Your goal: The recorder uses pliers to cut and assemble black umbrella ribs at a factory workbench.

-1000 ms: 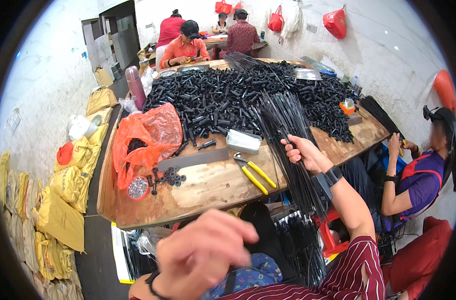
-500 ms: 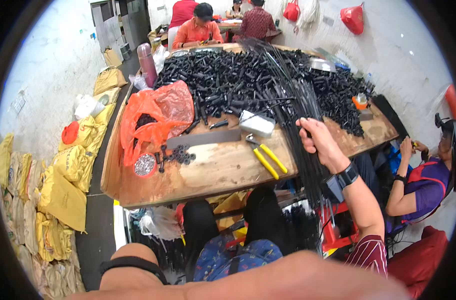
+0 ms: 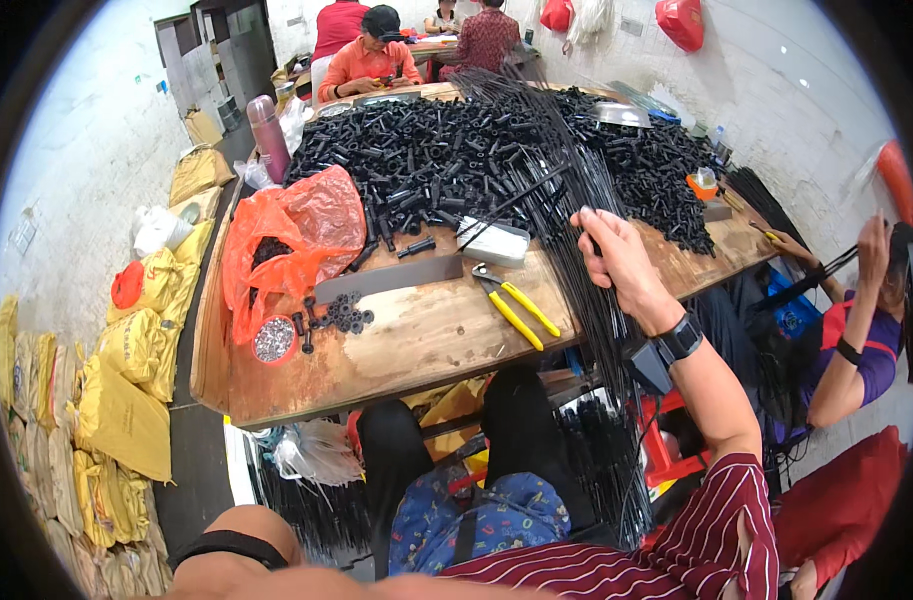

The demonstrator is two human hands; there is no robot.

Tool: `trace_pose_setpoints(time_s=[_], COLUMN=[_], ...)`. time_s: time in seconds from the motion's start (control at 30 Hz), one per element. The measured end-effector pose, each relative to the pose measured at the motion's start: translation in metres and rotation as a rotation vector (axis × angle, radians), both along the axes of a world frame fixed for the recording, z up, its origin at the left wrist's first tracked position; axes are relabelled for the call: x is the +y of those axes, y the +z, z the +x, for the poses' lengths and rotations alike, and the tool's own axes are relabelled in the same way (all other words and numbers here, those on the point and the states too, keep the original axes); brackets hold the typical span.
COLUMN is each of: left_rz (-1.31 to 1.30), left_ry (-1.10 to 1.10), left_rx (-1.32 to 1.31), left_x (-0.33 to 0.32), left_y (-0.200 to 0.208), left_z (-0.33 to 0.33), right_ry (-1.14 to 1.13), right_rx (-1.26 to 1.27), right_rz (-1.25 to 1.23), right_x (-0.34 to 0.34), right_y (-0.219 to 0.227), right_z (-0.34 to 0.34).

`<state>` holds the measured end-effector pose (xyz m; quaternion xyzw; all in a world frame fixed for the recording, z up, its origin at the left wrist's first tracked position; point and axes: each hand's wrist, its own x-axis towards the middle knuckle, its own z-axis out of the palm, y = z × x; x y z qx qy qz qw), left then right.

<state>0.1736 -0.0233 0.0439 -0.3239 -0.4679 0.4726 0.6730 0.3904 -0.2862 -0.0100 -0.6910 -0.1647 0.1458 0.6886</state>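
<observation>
My right hand (image 3: 621, 258) is over a bundle of thin black rods (image 3: 588, 190) that lies across the table and hangs past its front edge. Its fingers are curled in and the thumb presses toward them; what sits between them is too small to make out. My left hand is out of sight; only part of the left arm (image 3: 238, 545), with a black band, shows low in the picture. Left of the rods lie pliers with yellow handles (image 3: 529, 308) and a pale rectangular box (image 3: 494, 243). A dark flat metal bar (image 3: 396, 278) rests further left.
Heaped black tubular parts (image 3: 426, 150) cover the table's far half. An orange plastic bag (image 3: 301, 230), a small tub of metal bits (image 3: 274, 340) and black rings (image 3: 346, 315) occupy the left. A co-worker's arm (image 3: 846, 370) is at the right; yellow sacks (image 3: 121, 410) line the left wall.
The left forearm across the lower edge has mostly dropped out of view, exposing a striped sleeve. My right fingers and thumb have shifted. The co-worker at right has raised a hand.
</observation>
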Motion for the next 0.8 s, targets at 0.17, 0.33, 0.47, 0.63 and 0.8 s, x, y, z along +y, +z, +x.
trace_pose_setpoints(time_s=[0.17,0.33,0.47,0.63,0.8], left_rz=[0.375,0.782,1.074,1.645,1.647], left_ry=[-0.045,-0.059,0.266,0.396,0.605], left_rx=[0.315,0.633,1.018,1.573,1.248], left_x=[-0.023,-0.040,-0.047,-0.056,-0.067], left_y=[0.011,0.024,0.039,0.071,0.065], left_z=[-0.054,-0.123,-0.160,-0.158,-0.134], right_ry=[-0.103,-0.107,-0.088,-0.059,-0.114], right_rx=[-0.089,-0.207,-0.291,-0.457,-0.505], right_rz=[0.104,0.220,0.458,0.584,0.569], right_x=[0.000,0.032,0.072,0.108,0.141], right_y=[0.012,0.027,0.039,0.043,0.002], right_z=[0.002,-0.006,-0.019,-0.025,-0.028])
